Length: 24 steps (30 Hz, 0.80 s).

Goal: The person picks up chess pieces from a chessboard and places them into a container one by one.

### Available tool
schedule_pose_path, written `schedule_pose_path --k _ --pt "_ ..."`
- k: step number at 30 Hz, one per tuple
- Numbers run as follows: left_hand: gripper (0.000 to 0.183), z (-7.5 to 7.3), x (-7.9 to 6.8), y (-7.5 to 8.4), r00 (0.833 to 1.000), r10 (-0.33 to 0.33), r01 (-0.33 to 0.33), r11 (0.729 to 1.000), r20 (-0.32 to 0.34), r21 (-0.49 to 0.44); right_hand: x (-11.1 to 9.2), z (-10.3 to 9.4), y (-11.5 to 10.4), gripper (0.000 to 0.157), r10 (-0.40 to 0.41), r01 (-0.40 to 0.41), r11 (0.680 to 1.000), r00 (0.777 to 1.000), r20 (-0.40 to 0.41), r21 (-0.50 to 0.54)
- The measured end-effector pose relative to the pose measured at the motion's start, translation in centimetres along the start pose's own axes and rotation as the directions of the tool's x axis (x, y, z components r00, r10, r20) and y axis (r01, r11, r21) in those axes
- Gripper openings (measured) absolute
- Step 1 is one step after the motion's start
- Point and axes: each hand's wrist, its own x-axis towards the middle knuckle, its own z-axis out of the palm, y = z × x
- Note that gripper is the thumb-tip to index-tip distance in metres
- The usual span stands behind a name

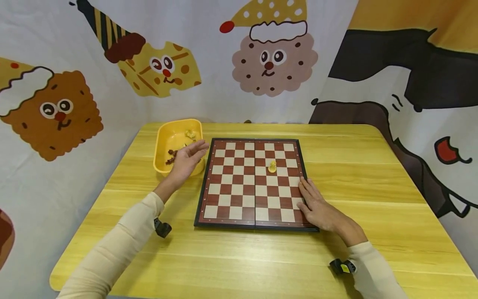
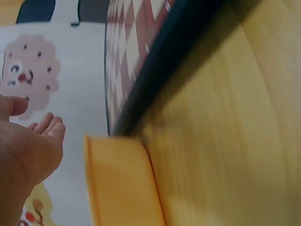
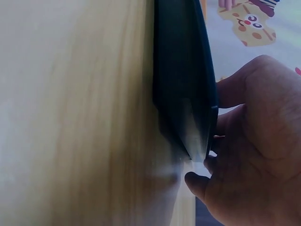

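A chessboard [image 1: 249, 185] with red-brown and cream squares and a dark rim lies on the table. One pale yellow chess piece [image 1: 272, 167] is on its right half. My left hand [image 1: 188, 157] hovers over the right side of a yellow plastic bin [image 1: 159, 145], fingers extended toward the board and nothing in them. The same hand [image 2: 33, 146] shows above the bin's wall in the left wrist view. At the board's right edge rests my right hand [image 1: 319, 207], its fingertips on the rim. In the right wrist view that hand [image 3: 256, 136] touches the dark board edge.
Inside the bin lie dark red pieces [image 1: 171, 157] and a yellow piece [image 1: 190, 134], partly covered by my left hand. The wooden table [image 1: 358, 166] extends around the board. Behind it hangs a cartoon-printed cloth [image 1: 220, 104].
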Motion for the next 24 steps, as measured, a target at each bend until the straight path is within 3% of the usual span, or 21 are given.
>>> schedule_pose_path --k 6,14,21,24 --pt "0.046 2.8 0.7 0.4 0.994 0.021 -0.026 0.999 0.104 0.047 -0.1 -0.2 0.1 0.066 -0.007 0.007 1.0 1.0 -0.001 -0.012" --pt "0.044 5.0 1.4 0.3 0.981 0.036 -0.053 0.995 0.192 0.085 -0.1 -0.7 -0.1 0.066 -0.021 0.021 0.999 1.0 0.018 -0.032" --pt "0.04 7.9 2.7 -0.1 0.982 0.003 -0.007 1.0 0.189 0.021 -0.1 -1.1 -0.5 0.064 -0.036 0.037 0.996 0.999 0.013 -0.087" --pt "0.037 9.0 3.1 -0.1 0.976 -0.015 0.009 0.999 0.217 0.031 0.0 -1.2 -0.7 0.065 -0.04 0.042 0.992 0.999 0.02 -0.118"
